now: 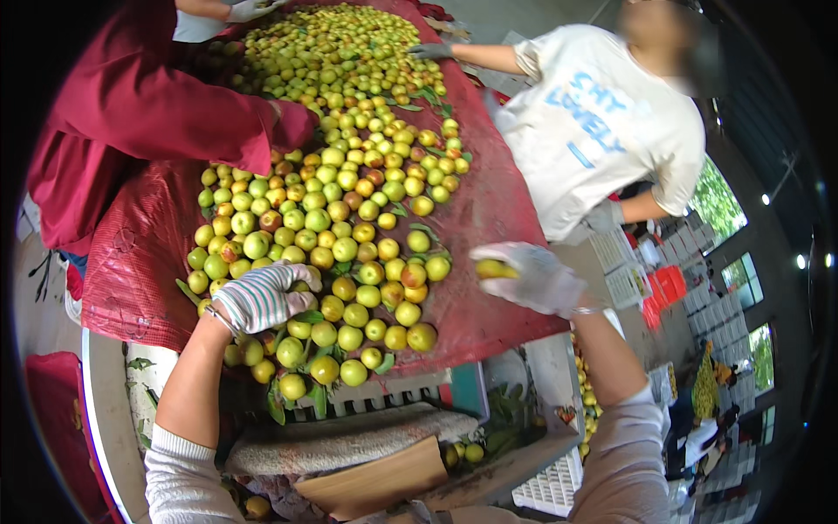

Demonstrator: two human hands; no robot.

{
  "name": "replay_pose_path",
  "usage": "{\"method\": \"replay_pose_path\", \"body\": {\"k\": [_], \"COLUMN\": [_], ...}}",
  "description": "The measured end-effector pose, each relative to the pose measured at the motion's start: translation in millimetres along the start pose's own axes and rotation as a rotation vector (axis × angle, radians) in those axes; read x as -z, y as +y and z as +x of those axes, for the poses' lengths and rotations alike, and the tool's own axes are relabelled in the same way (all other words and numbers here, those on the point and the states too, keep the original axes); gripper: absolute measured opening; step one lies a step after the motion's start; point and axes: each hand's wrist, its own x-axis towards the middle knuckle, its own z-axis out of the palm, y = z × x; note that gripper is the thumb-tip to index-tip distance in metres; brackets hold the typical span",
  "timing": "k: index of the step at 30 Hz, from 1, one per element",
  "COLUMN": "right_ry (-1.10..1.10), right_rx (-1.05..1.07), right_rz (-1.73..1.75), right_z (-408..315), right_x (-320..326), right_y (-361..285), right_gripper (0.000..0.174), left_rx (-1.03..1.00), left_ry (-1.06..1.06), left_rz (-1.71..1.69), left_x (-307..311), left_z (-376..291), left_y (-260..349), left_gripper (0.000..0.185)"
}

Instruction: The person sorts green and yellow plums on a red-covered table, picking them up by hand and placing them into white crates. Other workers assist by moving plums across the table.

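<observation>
Many round yellow-green fruits (344,249), some blushed red, lie spread with green leaves over a red woven plastic sheet (484,216). My left hand (268,296), in a striped knit glove, rests among the fruits at the near left, fingers curled round a yellow-green fruit (300,286) that is mostly hidden. Off the right side of the heap, above the red sheet, my right hand (533,275) wears a pale glove, slightly blurred, and grips yellowish fruit (495,269) between thumb and fingers; whether it is one piece or more I cannot tell.
A person in a red sleeve (177,118) reaches into the heap from the left. Across, a person in a white T-shirt (582,124) has a gloved hand (432,51) at the fruits. Nearest me are a slatted edge, a rolled grey cloth (353,435) and a cardboard piece (386,478).
</observation>
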Motion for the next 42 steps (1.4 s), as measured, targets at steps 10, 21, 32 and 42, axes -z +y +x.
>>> {"method": "replay_pose_path", "body": {"k": [10, 21, 32, 42], "right_ry": [-0.058, 0.35, 0.408, 0.746], "right_rx": [-0.927, -0.538, 0.101, -0.037], "right_rz": [-0.159, 0.732, 0.57, 0.61], "right_z": [-290.8, -165.8, -32.5, -82.5], "right_x": [23.0, -51.2, -74.6, -141.8], "right_y": [78.4, 1.1, -158.1, -131.2], "right_gripper": [0.047, 0.053, 0.061, 0.03], "left_rx": [-0.143, -0.012, 0.322, -0.019], "left_ry": [0.008, 0.096, -0.195, 0.024], "left_rz": [0.073, -0.48, -1.624, -1.561], "left_x": [-20.3, -29.7, -102.8, -37.6], "left_z": [11.8, -8.4, -35.9, -96.0], "left_y": [-14.4, 16.7, 83.8, 40.3], "left_gripper": [0.027, 0.021, 0.063, 0.051]}}
